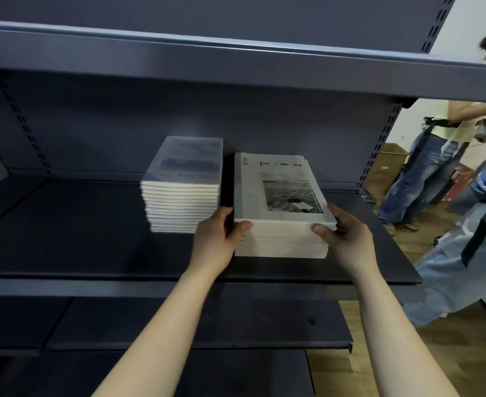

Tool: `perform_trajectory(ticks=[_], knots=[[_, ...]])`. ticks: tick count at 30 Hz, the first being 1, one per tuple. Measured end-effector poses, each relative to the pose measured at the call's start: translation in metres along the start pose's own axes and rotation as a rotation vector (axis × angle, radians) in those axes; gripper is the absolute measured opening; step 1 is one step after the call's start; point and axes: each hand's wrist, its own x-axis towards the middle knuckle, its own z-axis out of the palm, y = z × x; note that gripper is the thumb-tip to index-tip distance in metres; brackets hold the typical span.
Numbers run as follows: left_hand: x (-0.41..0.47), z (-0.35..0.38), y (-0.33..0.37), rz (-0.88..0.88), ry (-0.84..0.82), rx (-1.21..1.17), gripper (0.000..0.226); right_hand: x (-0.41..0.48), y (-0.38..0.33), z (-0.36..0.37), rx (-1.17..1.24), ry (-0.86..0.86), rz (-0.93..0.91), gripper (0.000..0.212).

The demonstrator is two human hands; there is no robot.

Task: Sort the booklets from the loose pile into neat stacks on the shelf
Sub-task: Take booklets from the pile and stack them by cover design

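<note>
Dark shelf (78,239): left hand (216,239) and right hand (346,239) grip the right stack (282,245) of booklets, fingers (241,225) curled.

I am seeing two bare arms filling the lower half of my feed, the left forearm (161,325) running up from the bottom edge left of centre and the right forearm (393,325) from the bottom right. Both are showing uncovered along their whole visible length, smooth and slender, tapering toward the wrists. At mid-frame the left hand (217,239) and the right hand (347,239) are showing bare too, and the right thumb (322,231) is showing a short, rounded nail.
</note>
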Motion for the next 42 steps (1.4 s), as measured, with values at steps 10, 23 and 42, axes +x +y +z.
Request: perform_trajectory(ticks=[10,23,42], knots=[[0.001,0.005,-0.002,0.065,-0.028,-0.018,0.056,0.008,0.009,0.003,-0.017,0.018,-0.007,0.056],[0.003,-0.001,-0.001,0.002,-0.280,0.001,0.077,0.007,0.015,0.007,0.041,-0.083,0.070,0.070],[0.001,-0.017,-0.003,0.026,-0.318,0.079,0.072,-0.006,-0.012,0.009,-0.150,0.049,0.020,0.056]])
